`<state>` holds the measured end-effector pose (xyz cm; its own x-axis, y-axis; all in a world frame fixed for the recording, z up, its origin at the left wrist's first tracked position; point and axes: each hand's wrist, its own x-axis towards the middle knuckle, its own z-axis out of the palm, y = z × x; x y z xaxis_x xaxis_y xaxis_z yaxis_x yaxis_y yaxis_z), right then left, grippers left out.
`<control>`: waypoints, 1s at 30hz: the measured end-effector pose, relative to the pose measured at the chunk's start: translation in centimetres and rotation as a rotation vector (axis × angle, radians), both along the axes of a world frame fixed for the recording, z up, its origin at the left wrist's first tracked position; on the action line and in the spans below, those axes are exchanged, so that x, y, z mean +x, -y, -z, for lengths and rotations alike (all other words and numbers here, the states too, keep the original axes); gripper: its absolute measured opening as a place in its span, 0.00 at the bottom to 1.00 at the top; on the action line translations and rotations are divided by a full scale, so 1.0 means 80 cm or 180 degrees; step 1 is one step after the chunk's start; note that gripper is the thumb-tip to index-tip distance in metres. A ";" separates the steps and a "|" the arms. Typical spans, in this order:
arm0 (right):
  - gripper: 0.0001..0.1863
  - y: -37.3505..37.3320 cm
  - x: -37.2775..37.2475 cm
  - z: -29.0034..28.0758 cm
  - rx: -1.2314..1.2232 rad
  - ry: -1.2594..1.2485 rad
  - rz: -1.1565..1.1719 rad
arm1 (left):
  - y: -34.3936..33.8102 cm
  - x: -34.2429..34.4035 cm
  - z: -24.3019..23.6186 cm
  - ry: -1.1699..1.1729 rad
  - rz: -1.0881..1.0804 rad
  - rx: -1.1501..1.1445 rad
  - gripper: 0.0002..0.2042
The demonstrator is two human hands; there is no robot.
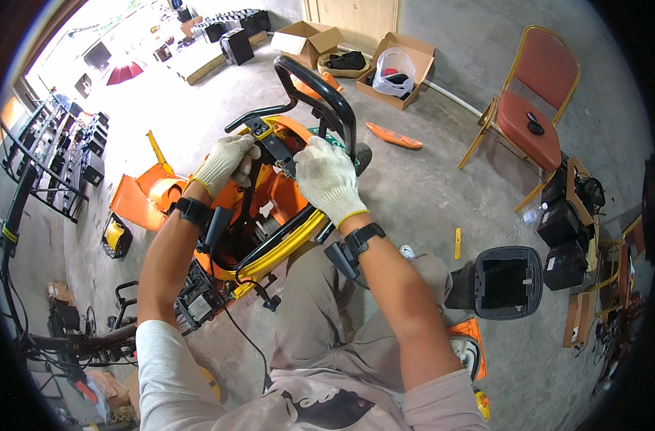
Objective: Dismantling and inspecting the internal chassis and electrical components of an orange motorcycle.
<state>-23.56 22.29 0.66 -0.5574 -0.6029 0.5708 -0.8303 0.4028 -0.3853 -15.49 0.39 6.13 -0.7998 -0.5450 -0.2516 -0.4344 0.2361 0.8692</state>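
A partly stripped scooter stands before me, with orange body panels [288, 192], a yellow frame tube [299, 237] and a bent black tubular rail [338, 100] rising at its far end. My left hand [228, 164], in a white knitted glove, has its fingers curled in at the left side of a black bracket [271, 147]. Opposite it, my right hand [329, 176], gloved too, bends its fingers down at the bracket's right end, near the orange panel. Both sets of fingertips are largely hidden, and any small part in them cannot be made out.
An orange panel [137, 197] lies on the floor to the left, an orange strip [393, 135] beyond the scooter. Open cardboard boxes [406, 61] stand at the back. At right are a red chair [532, 129] and a black bin-like frame [509, 284]. A cable [248, 337] trails beside my leg.
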 end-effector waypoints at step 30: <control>0.09 -0.002 0.001 -0.002 0.0131 0.0109 0.0042 | -0.030 0.030 -0.010 0.0014 0.0009 0.0569 0.16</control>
<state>-23.45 22.43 0.85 -0.5843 -0.6178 0.5262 -0.8113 0.4297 -0.3964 -13.06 2.80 6.95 -0.7998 -0.4891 -0.3480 -0.4380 0.0791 0.8955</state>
